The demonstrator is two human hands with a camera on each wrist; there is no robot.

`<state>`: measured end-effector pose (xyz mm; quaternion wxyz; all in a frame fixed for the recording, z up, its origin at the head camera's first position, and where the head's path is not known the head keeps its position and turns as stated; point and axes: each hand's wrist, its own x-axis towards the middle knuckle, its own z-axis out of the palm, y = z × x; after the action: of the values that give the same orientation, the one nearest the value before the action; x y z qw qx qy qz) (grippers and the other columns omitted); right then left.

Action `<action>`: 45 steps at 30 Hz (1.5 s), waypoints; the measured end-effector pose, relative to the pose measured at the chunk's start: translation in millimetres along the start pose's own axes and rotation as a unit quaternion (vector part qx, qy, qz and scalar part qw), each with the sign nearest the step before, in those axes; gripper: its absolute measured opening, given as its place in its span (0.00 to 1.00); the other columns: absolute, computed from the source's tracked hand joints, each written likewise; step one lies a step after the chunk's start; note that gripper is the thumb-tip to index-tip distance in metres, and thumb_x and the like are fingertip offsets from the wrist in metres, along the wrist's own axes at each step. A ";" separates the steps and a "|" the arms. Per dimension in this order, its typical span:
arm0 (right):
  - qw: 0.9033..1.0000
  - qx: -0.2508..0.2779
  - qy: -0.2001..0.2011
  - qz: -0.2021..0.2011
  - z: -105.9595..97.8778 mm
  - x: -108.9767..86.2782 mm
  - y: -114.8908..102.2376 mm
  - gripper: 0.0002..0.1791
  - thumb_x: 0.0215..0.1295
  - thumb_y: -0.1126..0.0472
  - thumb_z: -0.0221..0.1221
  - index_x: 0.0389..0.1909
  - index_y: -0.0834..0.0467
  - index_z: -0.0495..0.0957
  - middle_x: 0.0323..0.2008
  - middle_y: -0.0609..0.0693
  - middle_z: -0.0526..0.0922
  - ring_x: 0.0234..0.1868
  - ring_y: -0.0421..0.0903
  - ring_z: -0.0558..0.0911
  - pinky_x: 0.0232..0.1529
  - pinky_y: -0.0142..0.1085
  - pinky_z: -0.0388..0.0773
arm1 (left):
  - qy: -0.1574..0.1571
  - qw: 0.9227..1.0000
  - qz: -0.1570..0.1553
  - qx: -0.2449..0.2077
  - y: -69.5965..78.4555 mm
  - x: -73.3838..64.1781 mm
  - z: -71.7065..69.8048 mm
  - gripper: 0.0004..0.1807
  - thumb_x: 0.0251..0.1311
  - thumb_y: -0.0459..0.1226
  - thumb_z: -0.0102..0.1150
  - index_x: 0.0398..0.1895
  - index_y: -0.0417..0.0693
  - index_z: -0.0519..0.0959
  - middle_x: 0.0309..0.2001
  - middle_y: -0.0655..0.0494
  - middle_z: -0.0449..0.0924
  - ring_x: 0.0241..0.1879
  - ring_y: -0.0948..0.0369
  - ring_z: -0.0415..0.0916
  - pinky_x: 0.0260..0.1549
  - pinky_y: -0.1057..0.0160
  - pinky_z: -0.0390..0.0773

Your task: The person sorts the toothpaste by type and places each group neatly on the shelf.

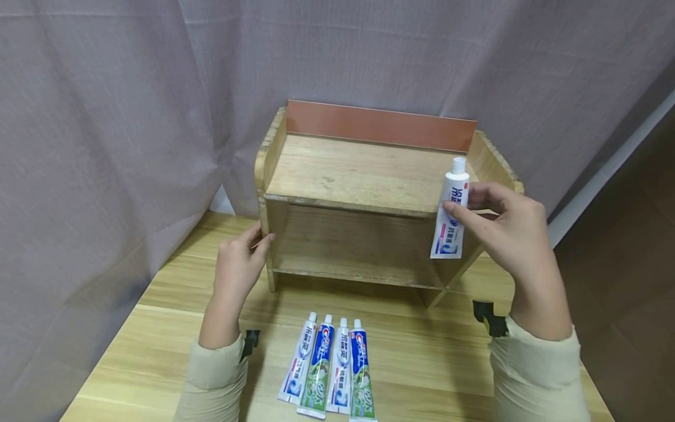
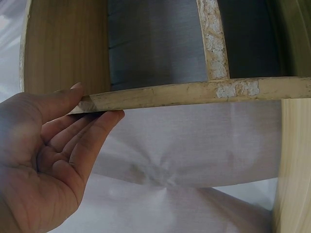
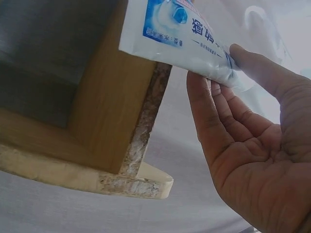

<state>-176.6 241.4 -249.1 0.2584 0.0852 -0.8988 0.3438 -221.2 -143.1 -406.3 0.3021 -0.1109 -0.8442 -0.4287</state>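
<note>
My right hand point(image 1: 508, 225) pinches a white toothpaste tube point(image 1: 450, 234) between thumb and fingers, cap up, in front of the right end of a small wooden shelf point(image 1: 364, 170). In the right wrist view the tube point(image 3: 170, 34) overlaps the shelf's side panel point(image 3: 109, 107). Over at the shelf's left side, my left hand point(image 1: 239, 264) grips the front edge of the side panel. The left wrist view has the thumb on one face of that panel point(image 2: 160, 96) and the fingers on the other.
Several toothpaste tubes, white ones point(image 1: 340, 372) and blue-green ones point(image 1: 319, 372), lie side by side on the wooden table point(image 1: 158, 346), caps toward the shelf. The shelf has an upper board, a lower board point(image 1: 353, 240) and a reddish back strip point(image 1: 379, 124). A grey curtain point(image 1: 132, 88) hangs behind.
</note>
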 end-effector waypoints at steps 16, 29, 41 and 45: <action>1.000 -0.002 0.006 0.016 -7.0 21.9 -5.2 0.21 0.61 0.47 0.71 0.47 0.58 0.85 0.38 0.44 0.86 0.36 0.35 0.83 0.31 0.19 0.78 | -0.005 1.000 0.002 -0.002 0.8 -0.4 0.5 0.16 0.67 0.36 0.65 0.54 0.36 0.83 0.44 0.40 0.86 0.43 0.47 0.86 0.39 0.58 0.89; 0.997 -0.002 -0.023 0.074 -7.2 45.2 -0.1 0.30 0.59 0.39 0.69 0.50 0.59 0.84 0.38 0.47 0.86 0.36 0.40 0.82 0.29 0.23 0.79 | -0.005 1.000 0.005 -0.003 1.1 -0.3 2.5 0.15 0.67 0.36 0.65 0.52 0.36 0.83 0.44 0.41 0.87 0.42 0.48 0.87 0.39 0.57 0.89; 0.991 -0.031 -0.052 0.123 -0.1 66.8 14.5 0.36 0.57 0.32 0.66 0.51 0.60 0.82 0.35 0.49 0.84 0.26 0.37 0.81 0.22 0.28 0.81 | -0.005 1.000 0.004 -0.007 1.6 -0.3 3.5 0.15 0.66 0.36 0.66 0.53 0.37 0.83 0.45 0.40 0.86 0.43 0.47 0.86 0.39 0.56 0.89; 0.990 -0.042 -0.054 0.126 1.3 73.5 14.8 0.38 0.57 0.30 0.65 0.52 0.60 0.82 0.37 0.49 0.83 0.29 0.38 0.80 0.23 0.27 0.79 | -0.005 1.000 0.002 -0.004 1.5 -0.6 3.7 0.15 0.66 0.36 0.66 0.52 0.37 0.84 0.45 0.40 0.86 0.43 0.47 0.86 0.39 0.56 0.89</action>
<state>-244.6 253.5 -219.9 0.1677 -0.0218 -0.9284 0.3308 -221.6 -139.2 -407.4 0.2987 -0.1161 -0.8435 -0.4311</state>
